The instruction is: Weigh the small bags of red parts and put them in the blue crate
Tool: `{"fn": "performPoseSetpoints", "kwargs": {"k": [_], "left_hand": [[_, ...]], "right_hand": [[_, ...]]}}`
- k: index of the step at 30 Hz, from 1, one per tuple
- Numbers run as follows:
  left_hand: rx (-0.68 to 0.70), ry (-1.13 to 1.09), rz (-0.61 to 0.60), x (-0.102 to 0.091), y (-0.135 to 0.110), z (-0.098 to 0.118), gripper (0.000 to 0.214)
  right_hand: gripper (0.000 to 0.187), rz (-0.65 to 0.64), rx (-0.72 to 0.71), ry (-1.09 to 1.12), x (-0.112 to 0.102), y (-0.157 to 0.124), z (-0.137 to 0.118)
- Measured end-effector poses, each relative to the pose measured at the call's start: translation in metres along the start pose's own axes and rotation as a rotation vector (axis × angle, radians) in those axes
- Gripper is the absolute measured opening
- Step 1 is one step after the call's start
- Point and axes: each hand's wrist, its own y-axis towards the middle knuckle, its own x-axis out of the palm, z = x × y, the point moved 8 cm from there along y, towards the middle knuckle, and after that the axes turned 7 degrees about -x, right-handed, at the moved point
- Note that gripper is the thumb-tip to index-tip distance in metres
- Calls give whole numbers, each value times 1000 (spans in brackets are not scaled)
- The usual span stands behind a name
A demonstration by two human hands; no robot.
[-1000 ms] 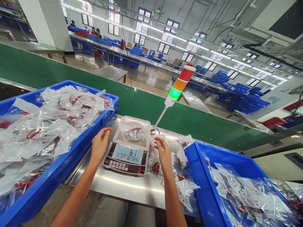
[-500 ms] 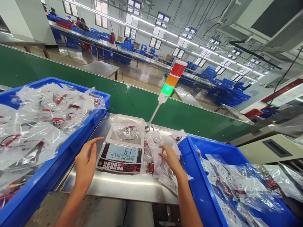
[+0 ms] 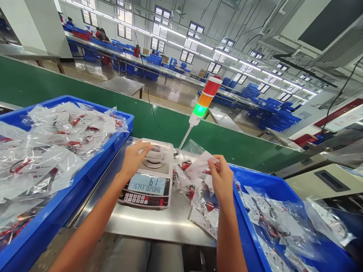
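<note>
A stack light point(image 3: 204, 99) glows green on its thin pole at the far edge of the steel worktop point(image 3: 147, 223) — behind it runs a green conveyor belt point(image 3: 51, 81). Far left, co-workers point(image 3: 137, 51) line a long bench point(image 3: 124, 56) — blue crates point(image 3: 279, 122) pile up far right.

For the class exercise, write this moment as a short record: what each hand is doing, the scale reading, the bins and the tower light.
left hand: on the bag on the scale
right hand: holding a second bag
scale reading: 61
left bin: blue, full of bags
right bin: blue, holding bags
tower light: green lit
</note>
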Motion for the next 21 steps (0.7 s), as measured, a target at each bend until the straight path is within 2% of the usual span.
{"fn": "performPoseSetpoints", "kwargs": {"k": [2,3,6,8,10,14,21], "left_hand": [[-115,-97,196,-22,14,-2,21],[-132,-130,284,-36,17,0,24],[-127,-204,519,-86,5,7,21],[-115,-213,619,-113,-15,11,17],[-92,-189,672,-131,-37,15,16],[-78,-204,699,-142,-68,17,16],[-139,-297,647,-129,-69,7,19]], "right_hand": [[27,9,-96,64,25,17,-22],[25,-30,-147,94,39,22,-31],[20,-290,-255,139,80,22,-47],[21,-392,-271,109,89,12,-44],[28,-367,-259,68,82,3,-35],[33,-277,-247,7,67,-10,-21],[38,-314,-222,-29,75,-16,-15]]}}
